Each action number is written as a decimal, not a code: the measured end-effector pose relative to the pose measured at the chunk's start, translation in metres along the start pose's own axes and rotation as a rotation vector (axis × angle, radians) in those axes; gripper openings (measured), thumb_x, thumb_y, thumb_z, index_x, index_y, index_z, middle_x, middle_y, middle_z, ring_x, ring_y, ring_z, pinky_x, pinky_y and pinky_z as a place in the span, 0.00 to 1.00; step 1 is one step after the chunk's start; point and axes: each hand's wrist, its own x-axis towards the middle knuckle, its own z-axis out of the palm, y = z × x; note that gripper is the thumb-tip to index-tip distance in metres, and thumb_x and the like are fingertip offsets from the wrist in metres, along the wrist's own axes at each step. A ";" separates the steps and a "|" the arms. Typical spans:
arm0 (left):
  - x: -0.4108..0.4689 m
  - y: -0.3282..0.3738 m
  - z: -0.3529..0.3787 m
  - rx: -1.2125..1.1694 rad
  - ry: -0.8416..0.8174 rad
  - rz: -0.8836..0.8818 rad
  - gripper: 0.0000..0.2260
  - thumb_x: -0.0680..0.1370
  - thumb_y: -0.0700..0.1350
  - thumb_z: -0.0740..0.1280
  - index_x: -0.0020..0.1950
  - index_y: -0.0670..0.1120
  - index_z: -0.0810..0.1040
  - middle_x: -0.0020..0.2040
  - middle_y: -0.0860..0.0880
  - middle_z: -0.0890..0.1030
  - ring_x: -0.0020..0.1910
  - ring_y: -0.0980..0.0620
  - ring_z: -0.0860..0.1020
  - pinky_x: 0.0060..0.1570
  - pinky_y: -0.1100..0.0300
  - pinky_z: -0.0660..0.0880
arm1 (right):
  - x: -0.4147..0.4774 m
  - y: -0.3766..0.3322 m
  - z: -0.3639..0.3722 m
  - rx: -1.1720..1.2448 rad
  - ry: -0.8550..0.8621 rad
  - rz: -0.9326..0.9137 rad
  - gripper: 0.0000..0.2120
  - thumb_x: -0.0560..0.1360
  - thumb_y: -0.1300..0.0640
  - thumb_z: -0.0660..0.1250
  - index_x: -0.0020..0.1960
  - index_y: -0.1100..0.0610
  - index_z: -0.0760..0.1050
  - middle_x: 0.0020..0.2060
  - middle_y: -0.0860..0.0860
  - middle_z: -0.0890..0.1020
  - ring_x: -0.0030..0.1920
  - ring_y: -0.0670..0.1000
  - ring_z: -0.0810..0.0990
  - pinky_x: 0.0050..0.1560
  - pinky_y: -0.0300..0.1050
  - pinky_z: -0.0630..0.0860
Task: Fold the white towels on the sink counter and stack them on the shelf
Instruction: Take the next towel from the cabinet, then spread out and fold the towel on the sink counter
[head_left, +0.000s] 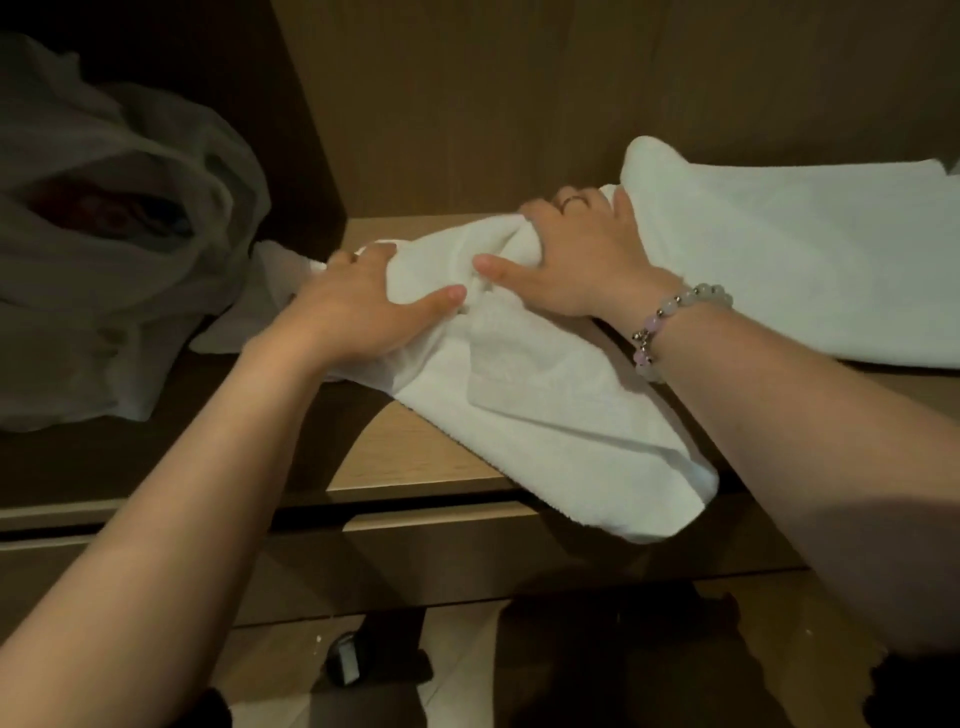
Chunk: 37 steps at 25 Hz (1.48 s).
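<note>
head view, landmark: the crumpled towel (545, 415), lying across the wooden shelf (415, 452), with one corner hanging over the shelf's front edge
left hand (358, 306): at the left end of the crumpled towel, fingers curled over the far side and thumb laid across the top, so it grips a bunch of cloth
right hand (571, 260): at the middle of the crumpled towel, fingers dug into a fold and thumb pressing from the near side, so it holds the cloth firmly
second towel (779, 249): just to the right of the crumpled towel, spread flat; the right forearm crosses above its near edge
risk of falling: the hanging corner may pull the crumpled towel off the shelf if both hands let go together
risk of disturbance: a pull to the left could drag the second towel too, because the two seem to touch
risk of a bad fold: bunched cloth keeps its creases, so the edges may not meet
materials: both towels are soft white terry, thick and limp; the shelf is smooth pale wood, flat and hard
bag (104, 234): left of the crumpled towel, thin translucent plastic, wrinkled, with something dark red inside
</note>
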 end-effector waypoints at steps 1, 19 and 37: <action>-0.001 -0.001 0.003 -0.006 -0.007 -0.013 0.41 0.69 0.73 0.55 0.76 0.53 0.54 0.75 0.46 0.58 0.71 0.40 0.63 0.66 0.42 0.65 | -0.002 -0.002 0.004 -0.028 -0.003 -0.001 0.38 0.71 0.27 0.49 0.71 0.52 0.63 0.71 0.57 0.66 0.72 0.58 0.58 0.74 0.60 0.44; -0.109 0.096 -0.104 -0.564 0.312 -0.145 0.16 0.79 0.55 0.58 0.53 0.45 0.77 0.48 0.48 0.80 0.48 0.46 0.77 0.52 0.46 0.73 | -0.060 0.002 -0.154 0.287 0.041 0.172 0.27 0.72 0.36 0.54 0.43 0.57 0.78 0.34 0.55 0.81 0.35 0.58 0.78 0.45 0.51 0.74; -0.141 0.204 -0.481 -0.602 0.477 0.063 0.13 0.78 0.58 0.56 0.41 0.52 0.72 0.39 0.56 0.76 0.39 0.56 0.76 0.46 0.52 0.76 | 0.014 -0.020 -0.548 0.474 0.321 0.322 0.25 0.72 0.33 0.58 0.54 0.53 0.74 0.52 0.50 0.79 0.59 0.52 0.74 0.70 0.49 0.56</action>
